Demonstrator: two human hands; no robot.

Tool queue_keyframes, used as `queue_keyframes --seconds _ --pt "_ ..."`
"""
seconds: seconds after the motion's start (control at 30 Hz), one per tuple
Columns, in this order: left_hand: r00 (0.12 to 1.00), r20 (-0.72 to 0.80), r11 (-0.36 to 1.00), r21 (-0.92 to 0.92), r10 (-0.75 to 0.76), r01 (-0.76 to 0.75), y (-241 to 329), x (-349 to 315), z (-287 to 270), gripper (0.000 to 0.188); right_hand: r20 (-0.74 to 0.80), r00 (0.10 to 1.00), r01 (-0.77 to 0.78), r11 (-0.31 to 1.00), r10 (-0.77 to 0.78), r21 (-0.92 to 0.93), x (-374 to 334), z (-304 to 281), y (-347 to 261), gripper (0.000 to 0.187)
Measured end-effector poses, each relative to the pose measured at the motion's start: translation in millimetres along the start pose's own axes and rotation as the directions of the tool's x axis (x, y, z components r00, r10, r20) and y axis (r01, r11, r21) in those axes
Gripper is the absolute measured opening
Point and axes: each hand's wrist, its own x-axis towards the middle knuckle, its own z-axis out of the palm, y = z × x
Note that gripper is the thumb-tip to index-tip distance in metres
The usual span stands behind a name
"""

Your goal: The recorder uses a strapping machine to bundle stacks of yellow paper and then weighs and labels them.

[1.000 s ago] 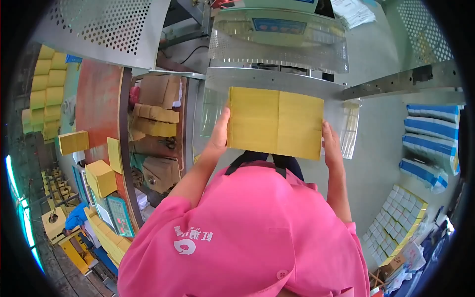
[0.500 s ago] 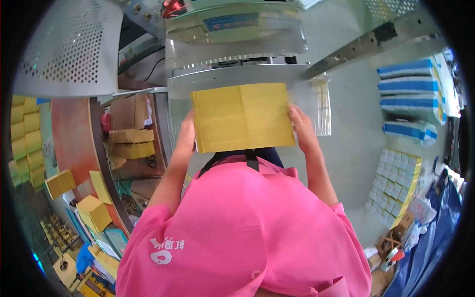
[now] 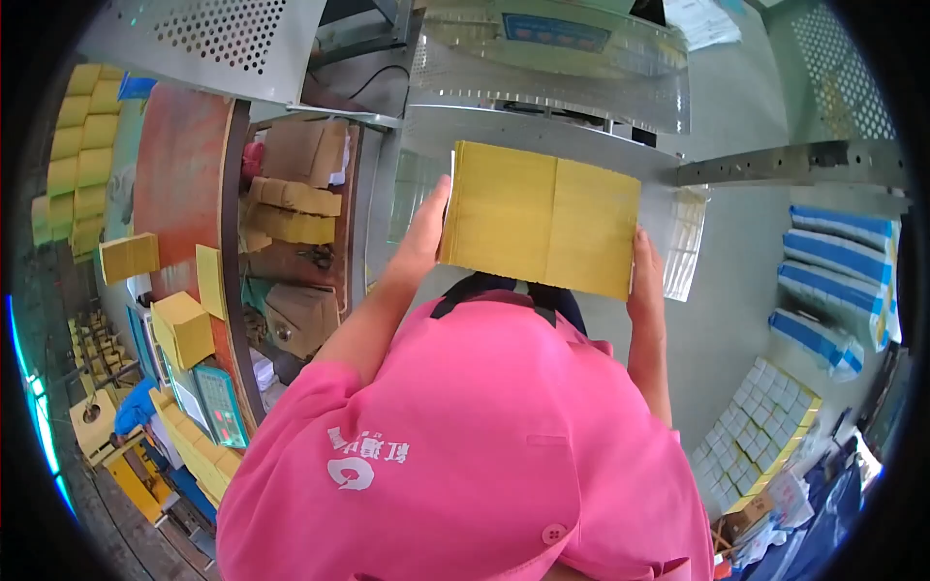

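Observation:
Between my two hands is a wide, yellow, paper-covered block (image 3: 544, 221), with a line down its middle and a thin white strip along its left edge. My left hand (image 3: 423, 232) grips the left end, its fingers partly behind the block. At the right end, my right hand (image 3: 646, 274) presses against the side with its fingers upright. The block is held in front of my waist, tilted a little down to the right. Beyond it lies a grey metal machine bed (image 3: 436, 131); the block hides part of this. Its underside and contents are hidden.
A clear plastic guard (image 3: 552, 73) stands over the machine, and a metal bar (image 3: 775, 169) juts out at right. On the left is a reddish workbench (image 3: 184, 174) with yellow boxes (image 3: 182, 329). Blue-and-white packs (image 3: 835, 266) and a white-and-yellow stack (image 3: 756, 431) sit at right.
The view has swung left, so the surroundings appear shifted to the right. The block stays between both hands and now tilts down toward its right end.

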Motion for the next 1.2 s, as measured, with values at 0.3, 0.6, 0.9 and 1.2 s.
queue_keyframes --seconds 0.3,0.6,0.9,1.2 --pt "0.998 0.052 0.992 -0.121 -0.027 0.033 4.3 -5.2 14.8 0.061 -0.028 0.994 0.11 0.99 -0.108 0.089 -1.6 9.9 3.4 0.046" --pt "0.999 0.042 0.976 -0.218 0.008 0.002 -15.2 18.5 0.5 0.051 -0.098 0.993 0.089 0.972 -0.069 0.218 4.1 14.9 8.4 0.043" --pt "0.996 0.006 0.986 -0.143 0.086 -0.084 -23.0 24.6 -2.3 0.046 -0.072 0.989 0.138 0.976 -0.128 0.169 13.2 4.4 19.0 0.04" --pt "0.993 0.072 0.987 -0.134 0.097 -0.086 -17.3 21.1 -5.1 0.043 0.039 0.987 0.148 0.977 -0.156 0.155 11.6 -8.7 17.7 0.041"
